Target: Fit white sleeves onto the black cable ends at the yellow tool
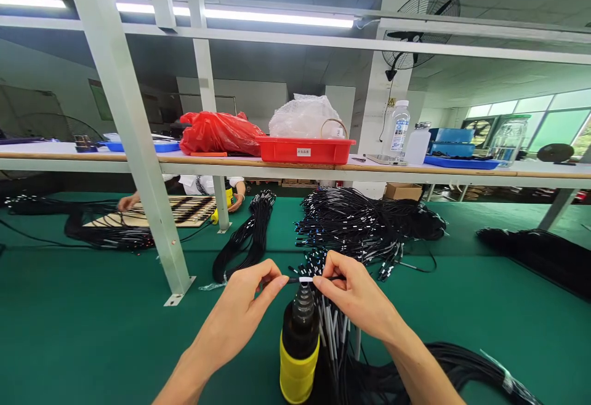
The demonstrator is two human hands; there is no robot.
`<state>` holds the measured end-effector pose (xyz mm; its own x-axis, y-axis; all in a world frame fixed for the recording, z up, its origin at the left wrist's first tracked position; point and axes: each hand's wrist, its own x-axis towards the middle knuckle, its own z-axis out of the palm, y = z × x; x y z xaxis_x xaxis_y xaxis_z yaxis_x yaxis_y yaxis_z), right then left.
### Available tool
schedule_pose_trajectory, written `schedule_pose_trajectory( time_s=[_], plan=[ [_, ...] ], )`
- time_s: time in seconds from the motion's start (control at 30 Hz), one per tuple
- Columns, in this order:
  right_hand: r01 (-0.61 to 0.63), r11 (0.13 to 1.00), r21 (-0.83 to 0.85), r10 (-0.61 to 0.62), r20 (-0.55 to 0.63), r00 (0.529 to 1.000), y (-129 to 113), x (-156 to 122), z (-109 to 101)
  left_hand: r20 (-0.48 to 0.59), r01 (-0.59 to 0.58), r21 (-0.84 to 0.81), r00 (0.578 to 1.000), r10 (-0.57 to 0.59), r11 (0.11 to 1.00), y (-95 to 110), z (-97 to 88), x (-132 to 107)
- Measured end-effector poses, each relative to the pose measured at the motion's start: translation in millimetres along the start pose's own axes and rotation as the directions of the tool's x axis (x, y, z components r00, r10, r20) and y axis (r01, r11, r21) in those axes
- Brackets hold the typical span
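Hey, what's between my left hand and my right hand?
In the head view, a thin black cable with a white section stretches from your left hand to your right hand; the nozzle of a yellow-and-black tool shows just below.

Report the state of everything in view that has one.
White sleeve: level, above the nozzle
Left hand: pinching thin black cable
Right hand: pinching at the sleeve's right end
Yellow-and-black tool: upright; on or off, cannot tell
Ceiling light: lit
Clear bottle: upright, capped
Red bin: holding clear plastic
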<state>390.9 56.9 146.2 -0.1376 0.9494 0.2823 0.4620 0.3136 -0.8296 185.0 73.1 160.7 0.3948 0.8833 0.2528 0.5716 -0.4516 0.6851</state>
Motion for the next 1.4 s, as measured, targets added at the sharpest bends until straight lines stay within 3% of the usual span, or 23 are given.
schedule_pose_trajectory(
  time_s=[0.17,0.5,0.87,1.03,1.4],
  plan=[
    [-0.007,1.000,-0.008,0.007,0.012,1.000,-0.8,-1.5,-2.1,-0.006,0.021,-0.015,1.000,-0.021,1.000,-0.5,-1.1,0.7],
    [0.101,0.989,-0.107,-0.101,0.007,0.995,-8.2,-3.4,-11.4,0.013,0.024,0.027,1.000,-0.025,0.999,-2.0,0.5,0.4],
    [0.065,0.995,-0.070,-0.064,0.007,0.998,-6.1,-1.8,-8.4,0.038,0.006,-0.029,0.999,-0.005,1.000,0.6,-2.3,1.5],
    [0.060,0.988,-0.144,-0.060,0.009,0.998,-5.9,-3.3,-8.4,0.038,0.042,-0.060,0.998,-0.040,0.997,0.4,-1.2,-0.2],
    [0.085,0.988,-0.132,-0.085,0.002,0.996,-4.2,-3.1,-7.7,-0.008,0.058,-0.068,0.998,-0.059,0.996,-0.3,3.5,1.3]
  ],
)
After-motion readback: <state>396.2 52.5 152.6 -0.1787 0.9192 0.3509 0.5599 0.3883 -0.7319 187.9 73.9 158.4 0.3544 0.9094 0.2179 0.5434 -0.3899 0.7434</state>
